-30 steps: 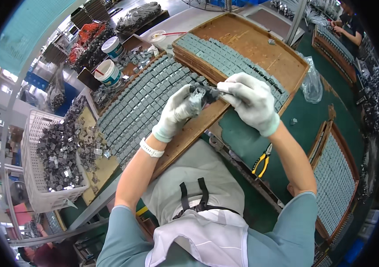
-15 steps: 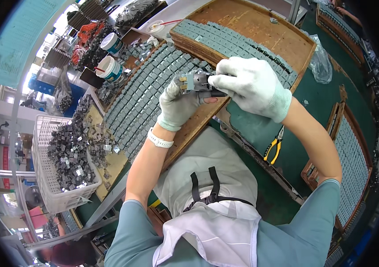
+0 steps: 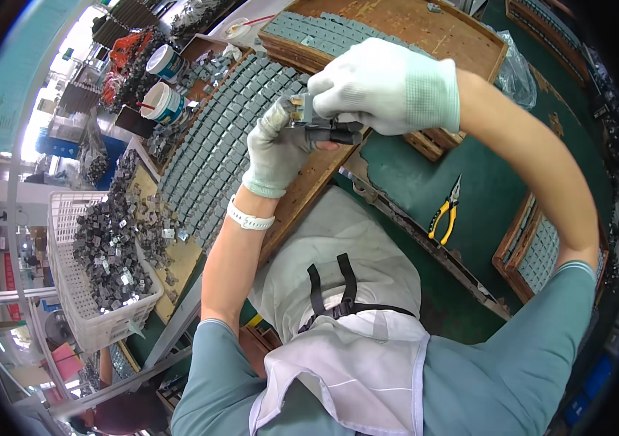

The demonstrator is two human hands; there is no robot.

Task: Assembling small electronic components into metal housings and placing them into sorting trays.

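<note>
My left hand [image 3: 274, 154], in a white work glove, is closed around a small grey block with brass-coloured tabs [image 3: 299, 109]. Below the block, a dark piece with a black rounded end [image 3: 342, 134] also lies within the left fingers and sticks out to the right; what it belongs to cannot be made out. My right hand [image 3: 382, 87], gloved too, is pinched at the block's right side with its back turned up. It covers much of the block, and whatever its fingertips hold is hidden. Beneath both hands lies a wooden tray of grey blocks in rows [image 3: 215, 145].
A second wooden tray [image 3: 462, 33] stands beyond, partly filled with grey blocks. Yellow-and-black pliers [image 3: 446, 220] lie on the green surface at right. At left, a white plastic basket [image 3: 70, 265] holds loose metal parts. Two white tubs [image 3: 160, 102] stand far left; another tray [image 3: 538, 251] sits at right.
My right hand has moved forward and a little left, its wrist now turned and its forearm raised. It hides more of the block, while my left hand keeps its hold. The view has shifted slightly.
</note>
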